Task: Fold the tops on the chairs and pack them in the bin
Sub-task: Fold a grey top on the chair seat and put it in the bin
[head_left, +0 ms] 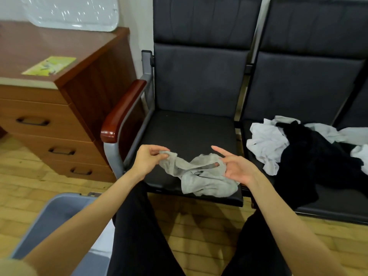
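A crumpled grey top (205, 180) lies on the front of the left black chair seat (179, 132). My left hand (148, 159) pinches one end of the top at its upper left. At the top's right edge my right hand (237, 168) is palm up with fingers spread, the fabric resting against its fingers. A heap of white tops (264, 144) and a black garment (310, 156) sits on the right chair seat (328, 204). A grey bin (51, 222) stands on the floor at lower left, partly hidden by my left forearm.
A wooden drawer cabinet (49, 120) stands left of the chairs, with a yellow-green booklet (49, 65) and a clear plastic lid (69, 10) on top. The chair's wooden armrest (123, 110) lies between cabinet and seat. My legs in black trousers fill the lower middle.
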